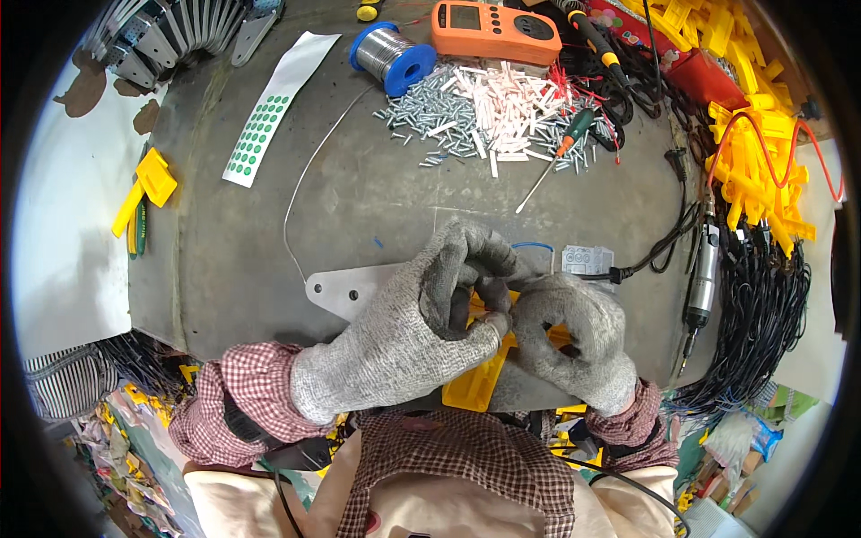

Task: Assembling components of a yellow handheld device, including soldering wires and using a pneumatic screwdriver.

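On the messy grey work table (377, 206), your left hand (408, 327) and right hand (574, 345), both in grey gloves, pinch one flat yellow plastic part (475, 381) right in front of you, so the work looks only half done, with a big pile of yellow plastic parts (744, 152) still waiting.

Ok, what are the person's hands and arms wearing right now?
Both hands wear grey speckled knit work gloves: the left hand and the right hand are covered to the wrist, with ribbed cuffs. Above the cuffs, both forearms have red-and-white checked sleeves, bunched at the wrists. No bare parts show.
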A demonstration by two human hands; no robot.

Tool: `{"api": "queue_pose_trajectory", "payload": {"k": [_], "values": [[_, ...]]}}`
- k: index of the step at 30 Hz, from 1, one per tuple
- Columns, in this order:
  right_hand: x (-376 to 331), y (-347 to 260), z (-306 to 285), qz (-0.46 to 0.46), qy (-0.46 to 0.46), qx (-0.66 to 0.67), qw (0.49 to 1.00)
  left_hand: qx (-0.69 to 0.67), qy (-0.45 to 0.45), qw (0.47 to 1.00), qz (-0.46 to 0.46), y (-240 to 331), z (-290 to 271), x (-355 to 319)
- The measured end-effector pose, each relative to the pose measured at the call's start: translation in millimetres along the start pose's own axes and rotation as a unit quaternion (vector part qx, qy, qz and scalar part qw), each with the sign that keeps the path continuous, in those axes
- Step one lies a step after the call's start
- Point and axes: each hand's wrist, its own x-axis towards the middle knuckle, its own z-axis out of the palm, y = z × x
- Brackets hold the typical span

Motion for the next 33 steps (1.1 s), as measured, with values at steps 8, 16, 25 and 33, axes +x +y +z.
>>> {"api": "queue_pose_trajectory", "payload": {"k": [8,16,25,33], "values": [[3.3,-23.9,0.5,0.201,0.016,0.000,0.979,0.345,0.016,0.913,0.219,0.0,2.9,-0.4],[12.6,-19.4,-11.2,0.125,-0.103,-0.040,0.986,0.607,-0.096,0.661,0.431,-13.3,-13.5,-13.0],[3.4,-7.9,-13.7,0.057,-0.079,-0.121,0.988,0.347,-0.045,0.902,0.251,-0.5,-10.0,12.8],[6.3,16.0,-13.5,0.292,-0.084,0.232,0.924,0.638,-0.113,0.679,0.345,10.0,-25.3,-9.3]]}}
